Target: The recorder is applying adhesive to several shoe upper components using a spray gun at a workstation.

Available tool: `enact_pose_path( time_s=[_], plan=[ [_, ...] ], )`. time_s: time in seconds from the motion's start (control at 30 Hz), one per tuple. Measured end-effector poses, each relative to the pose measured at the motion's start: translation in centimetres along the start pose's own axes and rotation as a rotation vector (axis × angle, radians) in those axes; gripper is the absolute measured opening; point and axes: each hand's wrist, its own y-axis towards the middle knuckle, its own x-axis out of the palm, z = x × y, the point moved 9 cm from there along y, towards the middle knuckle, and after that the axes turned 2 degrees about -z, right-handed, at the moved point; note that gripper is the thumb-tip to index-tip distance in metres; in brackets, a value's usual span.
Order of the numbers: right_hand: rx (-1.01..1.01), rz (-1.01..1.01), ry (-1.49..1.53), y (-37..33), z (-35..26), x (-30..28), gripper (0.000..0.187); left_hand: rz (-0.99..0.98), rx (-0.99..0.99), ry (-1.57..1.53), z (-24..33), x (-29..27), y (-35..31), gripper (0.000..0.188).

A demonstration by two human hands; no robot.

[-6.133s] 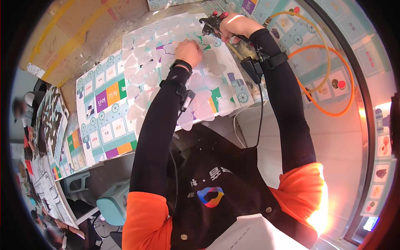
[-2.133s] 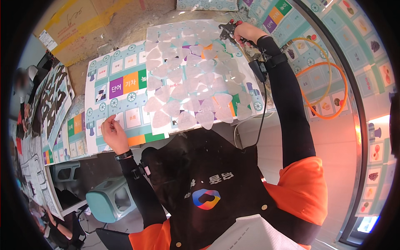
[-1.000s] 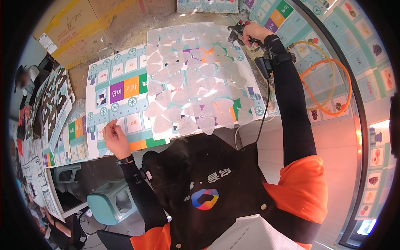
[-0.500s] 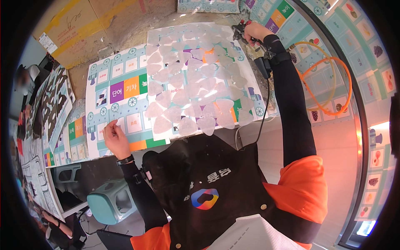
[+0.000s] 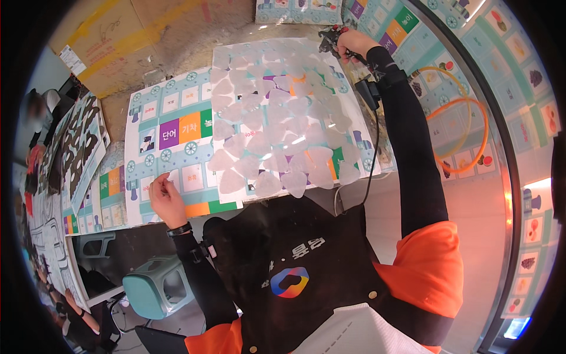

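My right hand (image 5: 355,45) reaches to the far right corner of the work and is closed on a black and red spray gun (image 5: 330,39). Directly left of the gun lies a white board (image 5: 219,52) covered with many translucent, petal-shaped pieces (image 5: 277,112); a printed design shows through them. Hovering at the near edge of a printed sheet (image 5: 171,138) with pale blue trains and coloured blocks, my left hand (image 5: 168,200) has loosely bent fingers, slightly apart. Nothing shows in it.
An orange hose (image 5: 482,141) loops by my right forearm, and a black cable (image 5: 375,153) hangs from its wrist device. Cardboard (image 5: 112,41) stands at the back left. A teal stool (image 5: 147,289) is below the table. Other people are at the far left.
My right hand and the spray gun have moved slightly left, closer to the board's far corner. The left hand keeps about the same place and pose. The whole view has shifted a little.
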Motion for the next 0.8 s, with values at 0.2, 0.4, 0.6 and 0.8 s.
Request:
enact_pose_path(
  time_s=[0.2,0.4,0.6,0.8],
  plan=[
    [0.112,-0.016,-0.003,2.0,1.3,1.0,0.012,-0.002,0.005,0.008,-0.2,0.0,-0.1,0.016],
    [0.083,-0.068,-0.074,1.0,0.4,1.3,0.012,-0.007,0.036,0.025,0.2,0.0,0.0,0.016],
    [0.092,0.011,0.024,2.0,1.1,1.2,0.013,-0.012,0.010,-0.006,0.0,0.1,0.0,0.016],
    [0.032,0.044,-0.042,1.5,0.0,0.5,0.017,-0.012,0.014,-0.012,-0.2,0.2,0.0,0.016]
  ],
)
